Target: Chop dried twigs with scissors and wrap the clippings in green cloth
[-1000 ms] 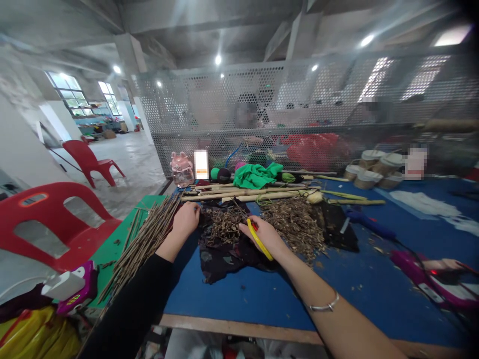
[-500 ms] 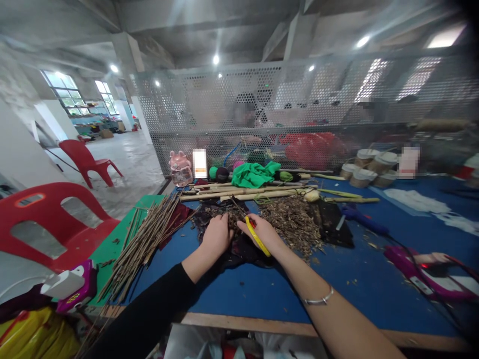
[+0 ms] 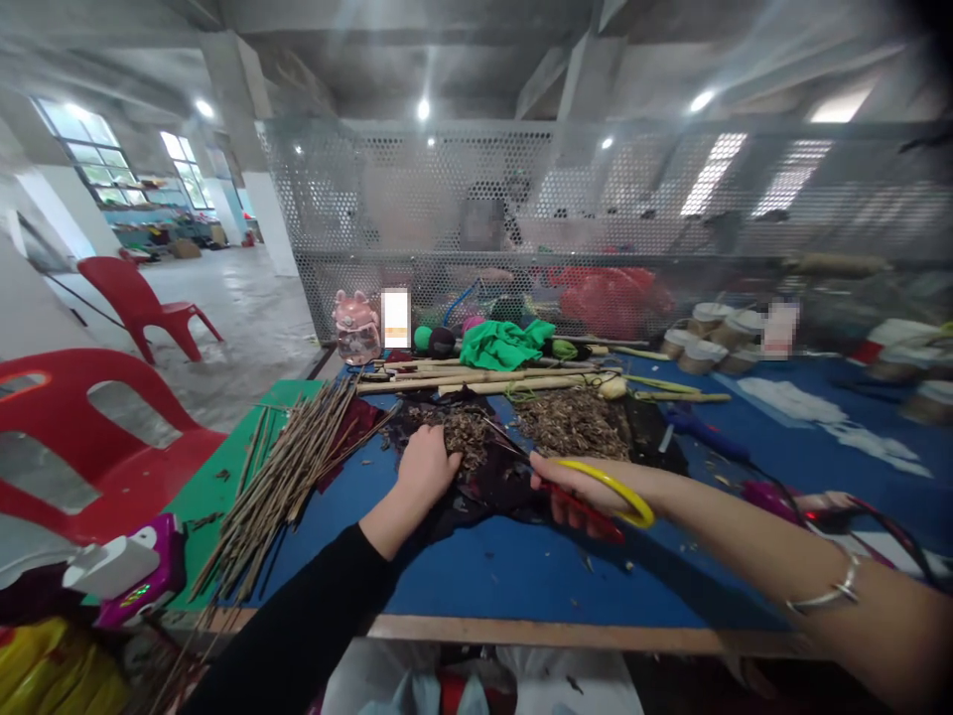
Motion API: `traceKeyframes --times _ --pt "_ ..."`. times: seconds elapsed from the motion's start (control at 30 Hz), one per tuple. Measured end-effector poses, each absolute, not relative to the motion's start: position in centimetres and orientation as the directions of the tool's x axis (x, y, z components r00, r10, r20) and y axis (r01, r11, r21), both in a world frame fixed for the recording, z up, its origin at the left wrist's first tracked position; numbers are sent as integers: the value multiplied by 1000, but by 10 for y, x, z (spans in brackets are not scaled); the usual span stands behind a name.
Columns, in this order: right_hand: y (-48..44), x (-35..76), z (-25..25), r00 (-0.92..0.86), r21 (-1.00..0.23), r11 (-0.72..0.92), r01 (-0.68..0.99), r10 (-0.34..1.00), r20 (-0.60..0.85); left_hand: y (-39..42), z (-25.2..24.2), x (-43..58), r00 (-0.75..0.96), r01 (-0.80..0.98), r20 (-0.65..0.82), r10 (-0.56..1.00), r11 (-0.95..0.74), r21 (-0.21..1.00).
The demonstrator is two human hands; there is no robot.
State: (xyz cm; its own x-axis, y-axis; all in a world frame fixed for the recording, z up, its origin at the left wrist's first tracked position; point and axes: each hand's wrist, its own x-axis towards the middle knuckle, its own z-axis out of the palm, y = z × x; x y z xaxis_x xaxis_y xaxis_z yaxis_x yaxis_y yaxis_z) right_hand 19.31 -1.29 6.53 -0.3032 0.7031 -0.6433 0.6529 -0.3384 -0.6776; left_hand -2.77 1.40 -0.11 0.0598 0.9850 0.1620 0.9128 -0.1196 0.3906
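My left hand (image 3: 426,465) rests in a small pile of chopped dry plant bits (image 3: 468,437), its fingers curled into them and mostly hidden. The pile lies on a crumpled dark cloth (image 3: 500,497). Held in my right hand (image 3: 577,487) is a pair of scissors (image 3: 632,501) with one yellow and one red handle, the thin dark blades pointing up-left over the cloth. Beyond the right hand spreads a larger heap of chopped bits (image 3: 573,425). Left of my left hand lies a bundle of long thin dry stalks (image 3: 287,487).
Pale thick sticks (image 3: 491,381) and a green cloth (image 3: 506,345) lie at the back before a perforated metal screen (image 3: 357,199). Paper tubs (image 3: 700,355), a purple device (image 3: 766,501) and a blue-handled tool (image 3: 704,434) are rightward. Red chairs (image 3: 111,437) stand left.
My right hand has drawn away right and towards me with the scissors, off the small pile. My left hand has stayed nearly in place. The view has shifted slightly.
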Motion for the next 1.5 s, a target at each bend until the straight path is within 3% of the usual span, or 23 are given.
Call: traceKeyframes --times 0.23,0.43,0.57,0.7,0.87,0.93,1.0,1.1,1.2,1.33,1.5 --pt "-2 168 56 -335 -627 -420 656 583 -741 18 -4 -34 187 859 233 954 -274 433" --pt "16 144 55 -333 -632 -368 682 612 -717 12 -3 -33 212 794 307 928 -347 500" --pt "15 136 51 -319 -670 -263 694 722 -614 11 -1 -35 221 785 311 925 -357 506" --pt "8 134 48 -261 -607 -127 785 820 -509 13 0 -39 200 811 268 942 -313 495" --pt "6 135 45 -417 -567 184 803 853 -313 14 -3 -39 195 835 210 958 -275 478" --pt "7 135 43 -446 -571 223 790 848 -286 15 -4 -38 188 831 206 960 -267 488" --pt "7 136 43 -399 -607 135 783 858 -324 17 -5 -39 141 826 214 967 -234 512" --pt "7 142 49 -289 -679 -179 712 806 -516 22 -6 -42 64 800 223 973 -183 571" --pt "5 153 61 -318 -685 -395 612 670 -671 25 -4 -50 152 730 231 961 -267 629" --pt "-2 168 74 -361 -645 -487 589 556 -749 20 4 -62 256 720 145 956 -289 631" --pt "-9 170 73 -347 -600 -502 623 510 -787 10 9 -56 31 875 55 998 -54 481"
